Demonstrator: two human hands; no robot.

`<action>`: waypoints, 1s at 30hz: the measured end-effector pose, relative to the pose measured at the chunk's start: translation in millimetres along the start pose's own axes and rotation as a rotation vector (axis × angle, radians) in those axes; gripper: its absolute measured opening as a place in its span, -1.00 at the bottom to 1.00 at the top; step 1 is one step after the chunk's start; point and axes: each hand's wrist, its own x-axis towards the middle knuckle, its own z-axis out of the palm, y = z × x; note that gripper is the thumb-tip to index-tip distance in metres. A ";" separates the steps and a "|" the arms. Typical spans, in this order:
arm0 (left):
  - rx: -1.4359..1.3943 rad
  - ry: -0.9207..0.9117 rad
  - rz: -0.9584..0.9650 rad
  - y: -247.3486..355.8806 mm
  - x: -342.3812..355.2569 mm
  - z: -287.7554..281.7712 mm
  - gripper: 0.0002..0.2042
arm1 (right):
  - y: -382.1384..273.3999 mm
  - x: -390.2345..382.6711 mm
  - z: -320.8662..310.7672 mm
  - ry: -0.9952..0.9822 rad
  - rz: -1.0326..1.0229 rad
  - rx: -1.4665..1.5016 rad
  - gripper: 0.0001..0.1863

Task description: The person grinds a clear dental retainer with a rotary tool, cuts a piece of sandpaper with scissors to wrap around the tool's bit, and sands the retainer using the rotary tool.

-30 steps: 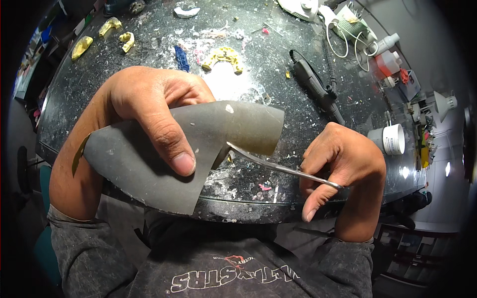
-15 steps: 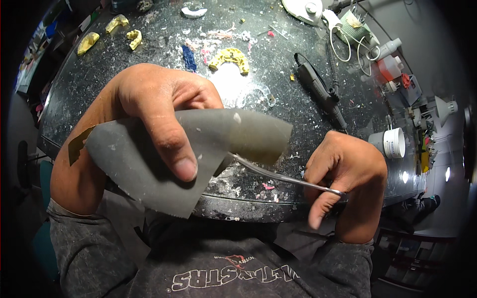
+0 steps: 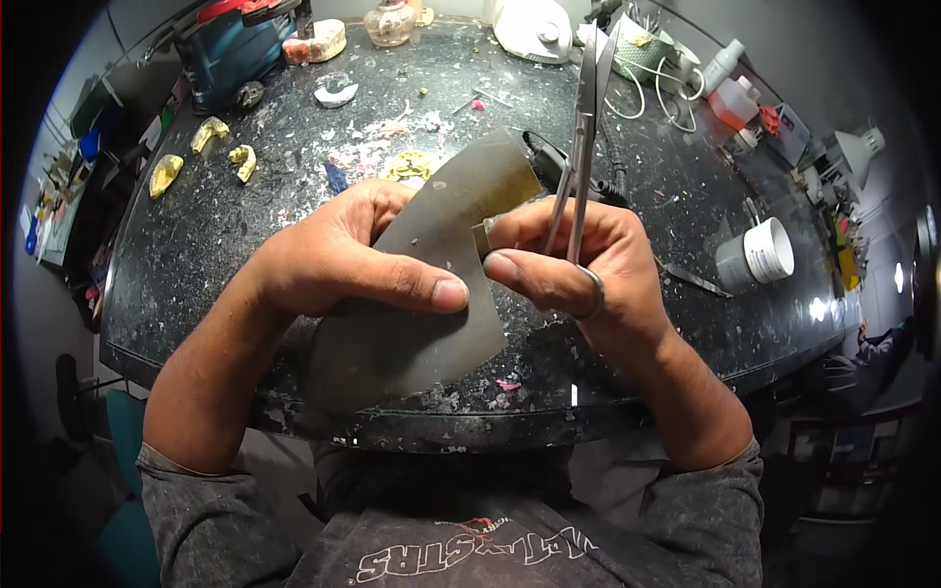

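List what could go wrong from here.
1. The scissors jut from the right hand, blades pointing away, while its fingertips are at the edge of the grey sheet; turning that hand might swing the points into something.
2. Bare fingertips there might get nicked if that edge is sharp.
3. The sheet might bend or slip, since the left hand grips it from one side.
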 end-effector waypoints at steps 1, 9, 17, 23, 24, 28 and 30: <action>0.021 -0.066 0.036 -1.9 1.1 -3.2 -0.66 | 1.4 -0.1 -1.8 0.002 0.018 0.001 -0.72; 0.387 0.420 0.259 31.3 -23.2 -73.1 -0.63 | 2.1 13.3 -41.1 0.124 -0.041 0.020 -0.80; 1.179 0.898 0.710 10.1 8.0 -23.6 -0.59 | 10.9 15.6 -36.0 0.128 -0.067 0.296 -0.78; 0.033 0.377 0.415 -17.3 13.4 44.3 -0.75 | 21.4 9.6 -23.7 0.056 -0.290 0.090 -0.81; -0.044 0.365 0.392 -19.3 12.9 47.3 -0.74 | 22.7 8.2 -20.5 0.074 -0.302 0.104 -0.81; -0.183 0.433 0.375 -31.6 18.4 46.8 -0.68 | 22.6 5.6 -12.8 0.084 -0.339 0.136 -0.81; -0.323 0.399 0.366 -34.9 20.8 39.4 -0.60 | 23.6 7.2 -11.6 0.047 -0.316 0.217 -0.81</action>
